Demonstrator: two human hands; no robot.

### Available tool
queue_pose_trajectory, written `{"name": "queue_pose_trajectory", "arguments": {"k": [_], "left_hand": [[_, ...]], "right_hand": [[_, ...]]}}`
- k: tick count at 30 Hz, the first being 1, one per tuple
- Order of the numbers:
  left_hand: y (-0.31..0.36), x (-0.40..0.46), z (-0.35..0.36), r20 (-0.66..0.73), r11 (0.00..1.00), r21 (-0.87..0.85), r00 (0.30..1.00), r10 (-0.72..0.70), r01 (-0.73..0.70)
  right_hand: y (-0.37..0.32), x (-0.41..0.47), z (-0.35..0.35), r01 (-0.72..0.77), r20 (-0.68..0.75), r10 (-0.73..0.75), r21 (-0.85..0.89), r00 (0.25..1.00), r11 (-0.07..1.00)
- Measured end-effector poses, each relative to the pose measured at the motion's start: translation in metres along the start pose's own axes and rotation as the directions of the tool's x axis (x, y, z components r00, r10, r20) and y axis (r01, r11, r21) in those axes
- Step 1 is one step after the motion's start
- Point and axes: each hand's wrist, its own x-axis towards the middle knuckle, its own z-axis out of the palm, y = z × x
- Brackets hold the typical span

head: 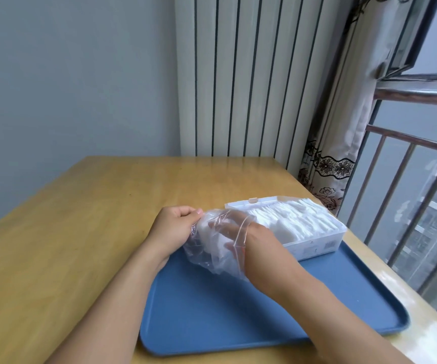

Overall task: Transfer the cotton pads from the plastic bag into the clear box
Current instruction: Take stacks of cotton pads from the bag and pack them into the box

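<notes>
Hands working inside the plastic bag point(207, 254) beside the clear box point(314, 245).

Left hand point(178, 227) pinches the bag's closed end between thumb and curled fingers, holding the bag lifted over the far left corner of the blue tray point(238, 311). Right hand point(234, 231) is inserted through the bag's mouth, the film wrapped around it up to the wrist; its fingers show through the plastic, touching the cotton pads point(212, 237) left inside, but whether they are spread or closed on the pads cannot be told. The clear box sits at the far right corner of the tray, just right of the right wrist, lid open and hinged back toward the far edge of the wooden desk point(80, 219), already packed with rows of white pads.
</notes>
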Motion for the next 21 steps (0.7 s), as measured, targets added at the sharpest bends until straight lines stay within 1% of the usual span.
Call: {"name": "queue_pose_trajectory", "arguments": {"k": [3,5,8,10,13,17,21], "left_hand": [[0.004,-0.002,0.004,0.029,0.999,-0.033,0.999,-0.015,0.015],[0.007,-0.003,0.007,0.035,0.999,-0.036,0.999,-0.027,0.029],[0.009,-0.004,0.007,0.001,0.998,-0.048,0.999,-0.039,0.039],[0.010,-0.005,0.007,-0.016,0.998,-0.049,0.999,-0.047,0.046],[0.010,-0.004,0.008,-0.021,0.998,-0.045,0.998,-0.052,0.051],[0.010,-0.005,0.008,-0.021,1.000,-0.005,1.000,-0.011,0.011],[0.012,-0.006,0.006,0.034,0.999,0.038,0.999,0.024,-0.025]], "right_hand": [[0.000,0.001,-0.002,0.053,0.002,-0.053,-0.156,0.999,0.986],[0.005,0.004,-0.002,0.063,-0.032,-0.072,-0.215,0.997,0.974],[0.005,0.005,-0.001,0.037,-0.079,-0.057,-0.235,0.995,0.971],[0.008,0.005,0.001,0.035,-0.080,-0.059,-0.269,0.995,0.963],[0.011,0.005,0.000,0.040,-0.078,-0.063,-0.269,0.995,0.962],[0.009,0.005,-0.003,0.061,-0.013,-0.068,-0.309,0.998,0.949],[0.010,0.006,-0.003,0.076,-0.033,-0.087,-0.237,0.996,0.969]]}}
